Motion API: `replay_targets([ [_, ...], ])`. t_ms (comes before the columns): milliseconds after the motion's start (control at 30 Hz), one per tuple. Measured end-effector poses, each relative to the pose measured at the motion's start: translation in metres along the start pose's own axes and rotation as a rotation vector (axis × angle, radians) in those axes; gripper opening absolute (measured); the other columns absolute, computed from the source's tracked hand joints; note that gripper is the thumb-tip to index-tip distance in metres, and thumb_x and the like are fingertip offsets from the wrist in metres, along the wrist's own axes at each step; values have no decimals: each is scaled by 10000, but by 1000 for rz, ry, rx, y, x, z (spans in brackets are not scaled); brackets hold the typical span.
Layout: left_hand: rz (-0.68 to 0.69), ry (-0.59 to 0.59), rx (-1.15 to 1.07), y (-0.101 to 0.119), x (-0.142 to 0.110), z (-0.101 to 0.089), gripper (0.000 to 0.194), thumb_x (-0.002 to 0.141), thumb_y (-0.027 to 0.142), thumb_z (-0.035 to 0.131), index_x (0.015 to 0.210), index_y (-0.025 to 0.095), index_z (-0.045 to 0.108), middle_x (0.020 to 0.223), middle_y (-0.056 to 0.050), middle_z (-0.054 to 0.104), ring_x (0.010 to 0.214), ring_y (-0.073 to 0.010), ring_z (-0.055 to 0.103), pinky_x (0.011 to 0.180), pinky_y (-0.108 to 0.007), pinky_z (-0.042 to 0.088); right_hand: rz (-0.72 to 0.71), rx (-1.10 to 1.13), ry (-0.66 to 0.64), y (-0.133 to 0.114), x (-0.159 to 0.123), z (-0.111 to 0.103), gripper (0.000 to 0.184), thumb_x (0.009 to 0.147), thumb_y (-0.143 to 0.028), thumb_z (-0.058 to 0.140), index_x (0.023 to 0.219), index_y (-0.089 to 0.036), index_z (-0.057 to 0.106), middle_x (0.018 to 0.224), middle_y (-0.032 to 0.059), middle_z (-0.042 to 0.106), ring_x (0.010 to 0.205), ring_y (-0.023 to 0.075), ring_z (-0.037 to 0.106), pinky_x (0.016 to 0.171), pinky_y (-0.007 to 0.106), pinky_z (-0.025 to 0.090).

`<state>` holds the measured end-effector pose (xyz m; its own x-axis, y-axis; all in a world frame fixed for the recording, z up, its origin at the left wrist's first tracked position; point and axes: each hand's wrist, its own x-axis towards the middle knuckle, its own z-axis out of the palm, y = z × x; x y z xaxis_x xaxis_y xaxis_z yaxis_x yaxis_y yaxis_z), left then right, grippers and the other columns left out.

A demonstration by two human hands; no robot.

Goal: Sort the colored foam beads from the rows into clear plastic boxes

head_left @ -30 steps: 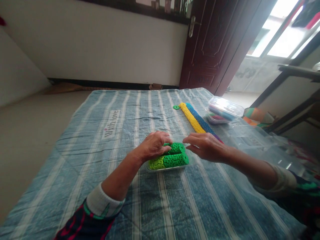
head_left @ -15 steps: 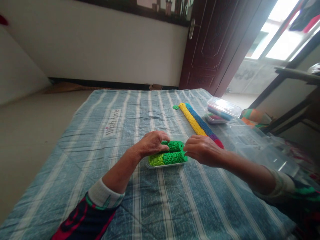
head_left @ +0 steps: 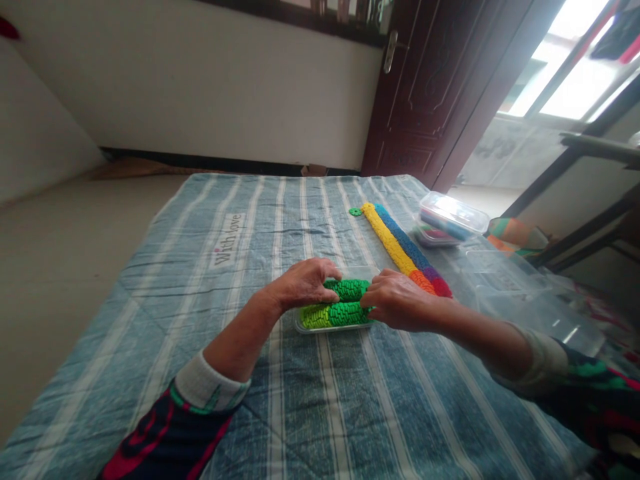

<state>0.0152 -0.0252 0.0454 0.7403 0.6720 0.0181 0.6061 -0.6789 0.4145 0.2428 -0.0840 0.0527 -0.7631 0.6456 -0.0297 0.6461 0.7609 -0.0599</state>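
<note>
A clear plastic box [head_left: 306, 331] stands on the cloth in front of me, holding two rows of notched discs packed on edge. The front row of discs [head_left: 345, 315] is yellow-green at its left and green at its right. Behind it lies an all-green row of discs [head_left: 350, 289]. My left hand [head_left: 309, 283] curls over the left end of that back row, thumb and fingers gripping it. At the right end, my right hand [head_left: 393, 298] has its fingers pressed together on the green discs; its fingertips are partly hidden.
Beyond my right hand lie a yellow and orange row of discs [head_left: 387, 240] and a blue, purple and red row [head_left: 405, 243]. One loose green disc [head_left: 355, 212] is near their far end. Closed boxes [head_left: 453, 217] are stacked at right, with clear empty containers [head_left: 505, 273] nearer.
My right hand has shifted slightly left and lower onto the right end of the green discs. The left hand keeps its place on the back row. The view has tilted a little.
</note>
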Motion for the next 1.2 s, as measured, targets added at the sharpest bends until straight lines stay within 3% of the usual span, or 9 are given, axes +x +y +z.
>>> replay_targets([
  [667,-10,-8,11,-1,1,2,162,705,221,697,863,192,710,951,-31,678,923,-213,622,843,-302,474,-24,68,63,4,3,5,130,810,-217,699,686,-197,667,572,-37,473,596,116,391,705,300,311],
  [967,17,0,-5,-3,1,1,98,736,272,692,805,205,711,879,-17,680,869,-196,613,815,-288,470,5,115,240,20,-5,-11,155,906,-248,601,816,-164,695,647,8,560,634,126,474,698,308,353],
  [1200,-3,18,60,0,2,4,112,746,250,688,844,208,722,893,-21,676,898,-204,617,821,-295,464,10,156,216,21,-11,-12,160,921,-248,587,854,-158,702,674,17,594,640,123,513,648,291,346],
])
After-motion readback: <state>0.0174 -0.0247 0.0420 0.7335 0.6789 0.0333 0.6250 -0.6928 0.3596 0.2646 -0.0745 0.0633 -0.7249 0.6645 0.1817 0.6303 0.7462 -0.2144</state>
